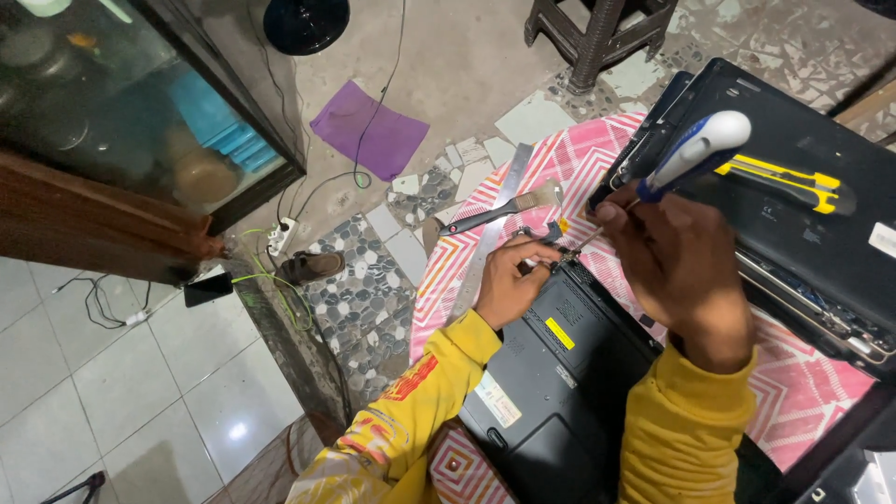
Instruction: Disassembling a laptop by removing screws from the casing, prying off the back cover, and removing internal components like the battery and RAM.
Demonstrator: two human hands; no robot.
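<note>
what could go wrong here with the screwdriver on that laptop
1. The screwdriver tip meets the laptop base right beside the left hand fingers; a slip could jab them or gouge the case.
2. The spot being worked on sits near the edge of the pink patterned cloth, so a loose screw could roll off onto the pebbled floor.
3. The yellow utility knife lies unsecured on the second laptop, close to the right hand.

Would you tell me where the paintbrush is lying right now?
The paintbrush lies on the pink patterned cloth, just beyond the left hand, beside a metal ruler.
</note>
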